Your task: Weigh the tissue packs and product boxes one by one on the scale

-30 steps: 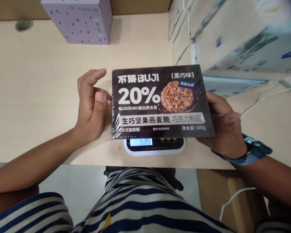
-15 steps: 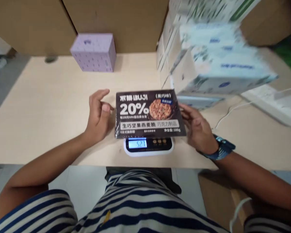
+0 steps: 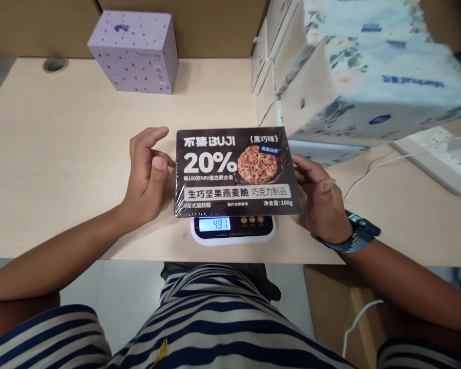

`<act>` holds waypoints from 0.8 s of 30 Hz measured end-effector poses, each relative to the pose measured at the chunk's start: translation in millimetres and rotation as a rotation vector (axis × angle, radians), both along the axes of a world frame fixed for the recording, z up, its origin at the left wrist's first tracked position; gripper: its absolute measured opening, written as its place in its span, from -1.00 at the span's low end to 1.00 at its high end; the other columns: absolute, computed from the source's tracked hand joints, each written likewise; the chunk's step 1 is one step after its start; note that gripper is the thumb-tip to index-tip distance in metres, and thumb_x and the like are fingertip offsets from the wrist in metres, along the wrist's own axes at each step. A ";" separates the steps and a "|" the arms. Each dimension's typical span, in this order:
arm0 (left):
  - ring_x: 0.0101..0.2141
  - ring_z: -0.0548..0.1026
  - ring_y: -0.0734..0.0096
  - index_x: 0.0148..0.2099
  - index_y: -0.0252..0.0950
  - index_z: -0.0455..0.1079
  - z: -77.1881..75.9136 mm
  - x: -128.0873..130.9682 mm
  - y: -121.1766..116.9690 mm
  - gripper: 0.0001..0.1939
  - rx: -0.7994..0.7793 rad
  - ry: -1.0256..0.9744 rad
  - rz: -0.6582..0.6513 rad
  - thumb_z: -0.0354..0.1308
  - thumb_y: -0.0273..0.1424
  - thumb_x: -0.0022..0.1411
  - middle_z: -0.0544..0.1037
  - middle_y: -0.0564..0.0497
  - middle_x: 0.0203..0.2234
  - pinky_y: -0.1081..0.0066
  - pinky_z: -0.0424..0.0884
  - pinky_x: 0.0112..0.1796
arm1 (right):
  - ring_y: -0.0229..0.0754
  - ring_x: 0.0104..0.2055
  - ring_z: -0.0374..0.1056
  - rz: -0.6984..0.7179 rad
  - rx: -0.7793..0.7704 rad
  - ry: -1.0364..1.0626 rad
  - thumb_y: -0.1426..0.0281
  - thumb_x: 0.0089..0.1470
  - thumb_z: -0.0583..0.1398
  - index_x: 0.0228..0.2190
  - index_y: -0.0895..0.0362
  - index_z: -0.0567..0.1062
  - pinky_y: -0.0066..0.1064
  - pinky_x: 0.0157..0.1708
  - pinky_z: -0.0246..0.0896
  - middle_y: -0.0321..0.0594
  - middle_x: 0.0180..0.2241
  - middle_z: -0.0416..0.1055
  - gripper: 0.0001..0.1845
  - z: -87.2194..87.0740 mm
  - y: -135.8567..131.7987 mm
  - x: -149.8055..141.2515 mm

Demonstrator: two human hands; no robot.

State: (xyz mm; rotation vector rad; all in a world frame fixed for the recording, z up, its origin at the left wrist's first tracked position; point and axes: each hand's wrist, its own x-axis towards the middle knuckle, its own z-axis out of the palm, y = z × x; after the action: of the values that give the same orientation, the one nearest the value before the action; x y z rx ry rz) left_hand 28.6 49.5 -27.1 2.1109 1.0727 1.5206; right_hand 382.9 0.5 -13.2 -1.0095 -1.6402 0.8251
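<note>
A dark, shrink-wrapped box of chocolate oat crisps [image 3: 215,177] lies on a white kitchen scale [image 3: 234,233], label up. It covers the scale's platform, leaving the black front panel and lit display, which reads 4.81, in sight. My left hand [image 3: 148,179] is at the box's left side, thumb and fingers apart, its fingertips close to the edge. At the right edge is my right hand [image 3: 322,200], fingers loosely bent and thumb raised. Some of its fingertips are very near or touching the box; I cannot tell which. A dark watch is on the right wrist.
A lilac patterned box [image 3: 138,56] stands at the back of the wooden table [image 3: 61,169]. Stacked tissue packs [image 3: 369,97] rise at the right, close behind my right hand. A power strip [image 3: 438,154] and white cable [image 3: 372,166] lie at the far right.
The display has gone from 5.27 to 4.81. My view has shifted slightly, so the box and surroundings look larger; both hands stay beside the box.
</note>
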 end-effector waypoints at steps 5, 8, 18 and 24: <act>-0.26 0.57 0.37 0.47 0.06 0.31 -2.4 0.2 2.3 -0.41 0.006 -0.033 -0.055 -0.07 0.11 0.56 0.34 -0.15 0.29 0.07 0.68 -0.13 | -0.05 0.04 0.64 -0.014 -0.020 -0.013 -0.19 0.41 0.03 0.31 -0.11 0.49 -0.09 0.00 0.64 -0.15 0.06 0.66 -0.31 -1.5 0.0 3.0; -0.27 0.56 0.38 0.46 0.06 0.32 -2.1 -0.3 3.1 -0.42 0.010 -0.036 -0.045 -0.07 0.11 0.57 0.35 -0.14 0.29 0.09 0.67 -0.14 | -0.05 0.04 0.64 -0.006 -0.039 -0.011 -0.21 0.40 0.03 0.30 -0.11 0.49 -0.08 0.02 0.64 -0.16 0.04 0.66 -0.30 -0.3 -0.3 1.9; 0.21 0.47 0.07 0.48 0.02 0.27 -3.6 -1.5 6.5 -0.39 0.072 0.033 -0.032 -0.13 0.12 0.57 0.28 -0.19 0.35 0.01 0.63 0.12 | -0.11 -0.16 0.61 -0.205 -0.030 0.002 -0.19 0.45 -0.11 0.14 -0.07 0.65 -0.20 -0.11 0.58 -0.15 -0.15 0.68 -0.25 -0.5 1.5 0.1; 0.30 0.43 0.03 0.46 0.05 0.26 -3.5 -3.5 5.6 -0.36 0.010 0.025 -0.038 -0.12 0.18 0.54 0.23 -0.16 0.41 -0.10 0.53 0.26 | -0.05 -0.06 0.62 -0.208 -0.069 -0.043 -0.25 0.41 -0.12 0.07 -0.01 0.69 -0.14 -0.05 0.58 -0.10 -0.12 0.68 -0.17 5.0 -1.1 -3.7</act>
State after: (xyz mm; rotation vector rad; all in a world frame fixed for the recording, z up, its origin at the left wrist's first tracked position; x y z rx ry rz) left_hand 25.1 55.1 -30.6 2.1500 1.0290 1.4892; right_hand 379.2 -0.6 -8.2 -1.2308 -1.5203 0.7290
